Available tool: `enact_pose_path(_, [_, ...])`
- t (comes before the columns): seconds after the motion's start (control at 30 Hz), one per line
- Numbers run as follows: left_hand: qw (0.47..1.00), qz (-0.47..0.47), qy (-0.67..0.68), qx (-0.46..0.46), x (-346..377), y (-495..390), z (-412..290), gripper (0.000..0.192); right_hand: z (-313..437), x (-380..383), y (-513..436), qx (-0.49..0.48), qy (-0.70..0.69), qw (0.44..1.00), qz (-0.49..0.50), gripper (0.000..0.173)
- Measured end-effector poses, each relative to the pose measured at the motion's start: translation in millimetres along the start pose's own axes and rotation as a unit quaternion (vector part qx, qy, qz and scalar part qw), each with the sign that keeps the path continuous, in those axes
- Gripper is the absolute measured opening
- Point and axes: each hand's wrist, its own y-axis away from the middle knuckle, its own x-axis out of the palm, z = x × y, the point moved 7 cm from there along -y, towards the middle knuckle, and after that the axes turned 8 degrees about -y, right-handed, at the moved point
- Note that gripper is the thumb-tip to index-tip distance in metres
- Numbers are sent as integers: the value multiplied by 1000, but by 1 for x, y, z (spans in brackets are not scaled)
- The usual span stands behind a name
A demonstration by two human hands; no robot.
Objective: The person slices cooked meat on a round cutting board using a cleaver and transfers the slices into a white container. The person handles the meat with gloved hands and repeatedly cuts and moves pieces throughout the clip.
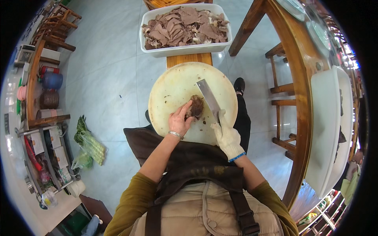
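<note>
A round, pale cutting board point(177, 82) lies in front of me, with small brown crumbs scattered over it. My left hand point(180, 116), bare with a bracelet at the wrist, holds a chunk of dark cooked meat point(197, 106) near the board's middle. In a white knitted glove with a blue cuff, my right hand point(226, 134) grips a cleaver point(208, 96). Its blade is just right of the meat and slants up to the left, apart from it. Beyond the board, a white plastic tub point(186, 51) holds a heap of thinly sliced meat.
The board and tub rest on a wooden bench point(190, 60). At right stands a wooden table point(301, 88) with a long white tub point(320, 129) on it. Bagged green vegetables point(93, 147) lie on the tiled floor, left, near a metal rack point(53, 156). Wooden stools point(283, 88) stand beneath the table.
</note>
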Motion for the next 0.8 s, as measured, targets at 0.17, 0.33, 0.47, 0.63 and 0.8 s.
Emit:
enact_pose_path(0.17, [999, -10, 33, -6, 3, 3, 5, 81, -5, 3, -35, 34, 95, 994, 31, 77])
enact_pose_path(0.33, [987, 98, 87, -89, 3, -6, 34, 76, 53, -32, -36, -56, 185, 978, 74, 83])
enact_pose_path(0.47, [984, 129, 84, -94, 5, -12, 53, 70, 122, -33, -62, -403, 158, 902, 10, 87])
enact_pose_path(0.63, [984, 117, 34, -127, 10, -11, 55, 77, 123, 25, -106, -464, 229, 848, 112, 82])
enact_pose_path(0.8, [979, 68, -86, -171, 6, 9, 51, 82, 132, 47, -108, -365, 301, 861, 185, 73])
